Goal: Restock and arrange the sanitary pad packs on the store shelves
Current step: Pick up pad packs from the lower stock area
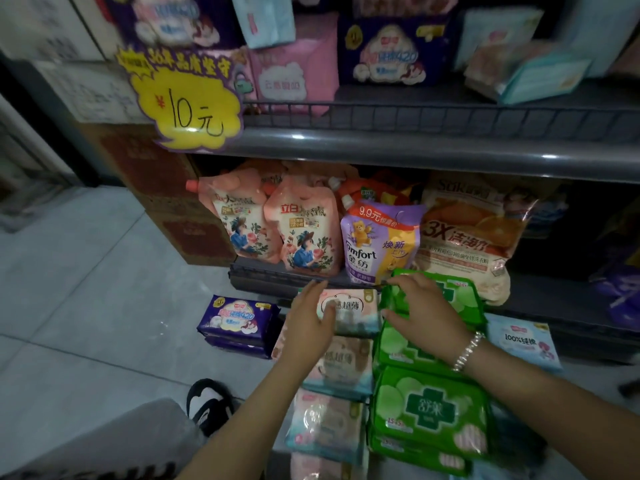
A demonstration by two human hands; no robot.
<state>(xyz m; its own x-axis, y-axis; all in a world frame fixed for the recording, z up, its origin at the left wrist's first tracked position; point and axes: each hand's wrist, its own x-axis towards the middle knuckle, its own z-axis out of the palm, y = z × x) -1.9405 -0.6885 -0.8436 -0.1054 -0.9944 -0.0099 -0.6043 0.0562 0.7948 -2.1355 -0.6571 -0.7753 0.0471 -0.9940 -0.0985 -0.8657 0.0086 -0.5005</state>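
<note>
1. Nearest the camera, two columns of sanitary pad packs run away from the viewer: pink-and-teal packs (337, 367) on the left, green packs (431, 410) on the right, touching along their inner edges.
2. The left hand (310, 318) lies on the left end of the farthest pink-and-teal pack (349, 311). Its grip is spread: fingers straight and pointing up, thumb laid across the pack face.
3. The right hand (420, 311) is at the farthest green pack (457, 297), which stands tilted up above its column. The fingers curl onto the pack's upper left edge; whether the grip fully pinches it cannot be told. A beaded bracelet (467, 351) circles this wrist.
4. To the left, two purple packs (237, 318) are stacked on the grey tile floor (86, 289). A black-and-white sandal (209, 403) shows near the bottom edge.
5. To the right, a pale blue pack (524, 341) lies just beside the green column.
6. Behind the hands, the lower shelf (263, 277) carries upright pouches: two peach floral pouches (277, 226), a purple Comfort pouch (381, 242) and an orange pouch (474, 230).
7. Farthest, the upper shelf (415, 150) holds purple, pink and blue packs, blurred. A yellow price sign (188, 105) reading 10 hangs at its left end.
</note>
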